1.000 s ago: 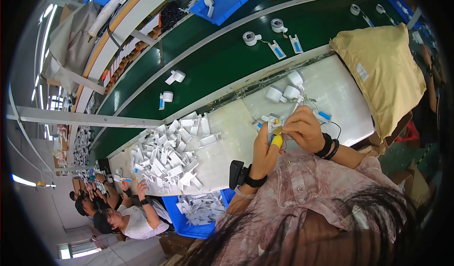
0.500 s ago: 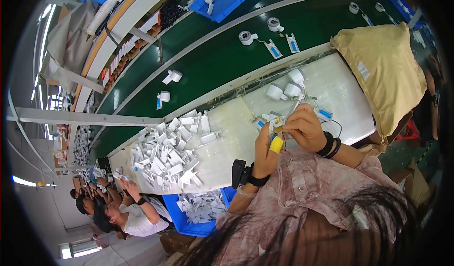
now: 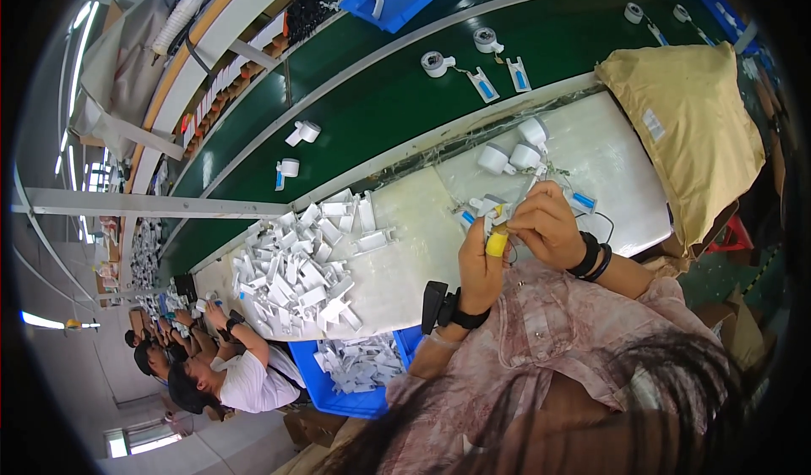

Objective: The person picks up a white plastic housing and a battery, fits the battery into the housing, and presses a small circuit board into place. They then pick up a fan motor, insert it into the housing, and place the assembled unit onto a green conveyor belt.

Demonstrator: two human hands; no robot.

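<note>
My left hand [image 3: 481,264] and my right hand [image 3: 547,223] meet over the white work table [image 3: 422,221], both closed on a small white plastic part [image 3: 498,215] held between them. A yellow cover sits on my left thumb tip. A dark wrist device is on my left wrist, dark bands on the right. Two white round caps [image 3: 514,155] lie just beyond my hands, with a small blue-tipped piece [image 3: 583,199] to the right.
A heap of white plastic pieces [image 3: 296,264] covers the table's left part. A blue bin [image 3: 355,373] of the same pieces stands below it. Behind the table runs a green conveyor belt [image 3: 380,95] carrying small white assemblies. A yellow sack [image 3: 701,137] lies at right. Other workers sit at left.
My hands have stayed together on the small part. The assemblies on the belt have shifted a little to the left.
</note>
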